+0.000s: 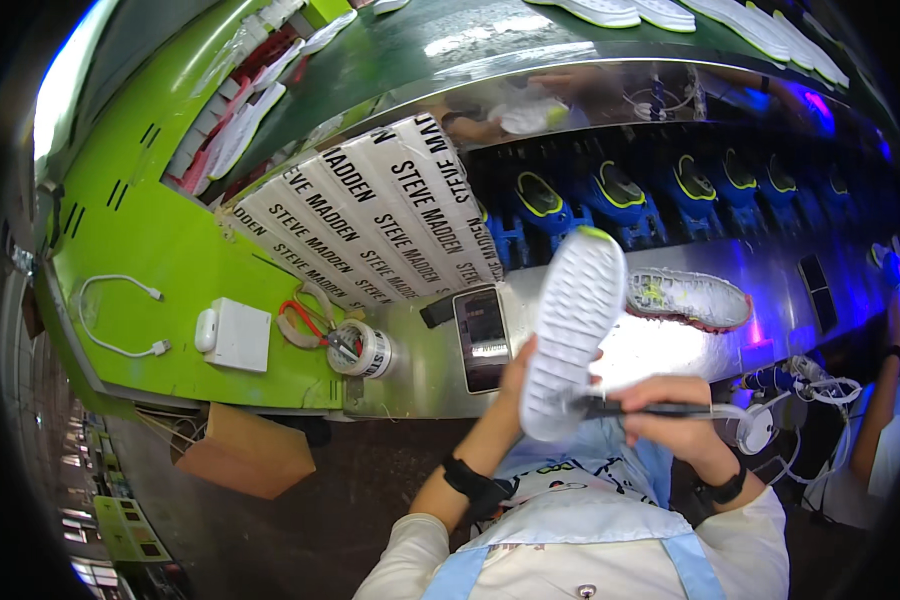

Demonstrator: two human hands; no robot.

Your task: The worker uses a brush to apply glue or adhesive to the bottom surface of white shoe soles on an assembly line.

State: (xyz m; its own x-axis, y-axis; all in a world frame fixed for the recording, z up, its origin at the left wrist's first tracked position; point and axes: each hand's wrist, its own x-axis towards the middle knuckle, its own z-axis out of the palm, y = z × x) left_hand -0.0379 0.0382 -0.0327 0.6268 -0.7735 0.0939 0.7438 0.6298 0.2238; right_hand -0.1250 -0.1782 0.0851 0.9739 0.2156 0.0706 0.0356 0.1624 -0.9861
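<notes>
The left hand (518, 375) is gripping 1 white sole (576, 318) over the bench edge (415, 405); the right hand (675, 415) is holding 1 tool (604, 408), probably a brush, at the sole's near end. 1 other sole (692, 299) is lying beyond.

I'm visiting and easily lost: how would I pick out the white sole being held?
Find the metal bench, then the person's left hand in front. The white sole is held there. Unlike the red-edged piece lying on the bench, it's raised, with a yellow-green tip.
</notes>
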